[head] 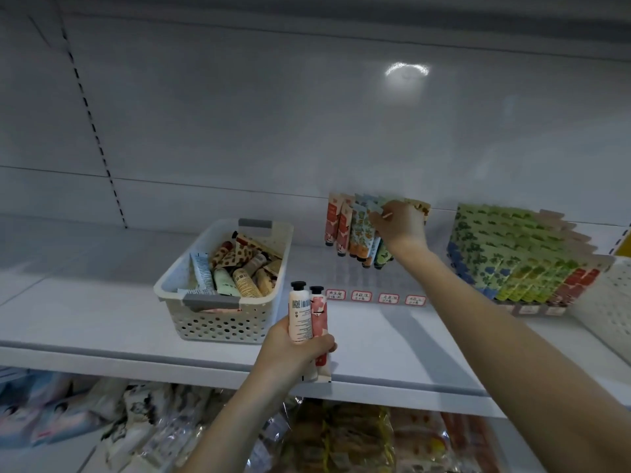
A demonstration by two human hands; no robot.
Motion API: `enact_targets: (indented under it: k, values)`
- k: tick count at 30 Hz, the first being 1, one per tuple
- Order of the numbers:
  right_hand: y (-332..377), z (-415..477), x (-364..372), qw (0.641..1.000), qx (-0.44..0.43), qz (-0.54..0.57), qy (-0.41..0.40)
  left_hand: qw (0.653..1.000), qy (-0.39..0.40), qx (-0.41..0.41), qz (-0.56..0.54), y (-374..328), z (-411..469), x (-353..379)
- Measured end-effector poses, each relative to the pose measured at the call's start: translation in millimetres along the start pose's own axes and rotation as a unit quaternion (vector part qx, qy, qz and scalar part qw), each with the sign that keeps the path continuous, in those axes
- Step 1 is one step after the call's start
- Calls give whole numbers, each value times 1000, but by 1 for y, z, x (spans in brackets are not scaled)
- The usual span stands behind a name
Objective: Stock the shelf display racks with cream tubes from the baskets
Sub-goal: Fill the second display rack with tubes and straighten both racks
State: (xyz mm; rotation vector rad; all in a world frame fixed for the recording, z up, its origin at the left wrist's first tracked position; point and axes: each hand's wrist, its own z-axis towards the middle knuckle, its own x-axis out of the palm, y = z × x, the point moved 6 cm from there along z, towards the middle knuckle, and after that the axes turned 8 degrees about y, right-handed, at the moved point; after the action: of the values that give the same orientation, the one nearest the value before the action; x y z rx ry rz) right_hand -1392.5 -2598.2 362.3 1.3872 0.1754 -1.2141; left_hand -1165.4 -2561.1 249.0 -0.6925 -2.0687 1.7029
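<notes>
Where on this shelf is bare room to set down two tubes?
Free: white metal shelf left of the white perforated plastic basket; also the front strip before the red-framed price labels. Crowded: the half-filled clear rack at the right hand, and the full rack of green tubes.

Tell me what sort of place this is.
Probably a shop aisle: white shelving with handwritten price tags in front of racked cream tubes, and packaged goods on the shelf below.
</notes>
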Motion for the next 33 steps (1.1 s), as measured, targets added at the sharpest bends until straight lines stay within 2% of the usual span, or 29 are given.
enact_targets:
  k: [6,18,25,33]
  values:
    - [-10,12,26,999,-18,-16,-26,1000,-5,-11,-12,2,13,-4]
    - [-7,21,29,999,-30,-27,19,1000,6,-14,-10,3,29,1]
    - [-4,27,27,993,-43,-107,21,1000,5,-15,-18,3,32,3]
    - [-5,27,23,989,-54,-137,14,1000,11,0,-24,1,35,6]
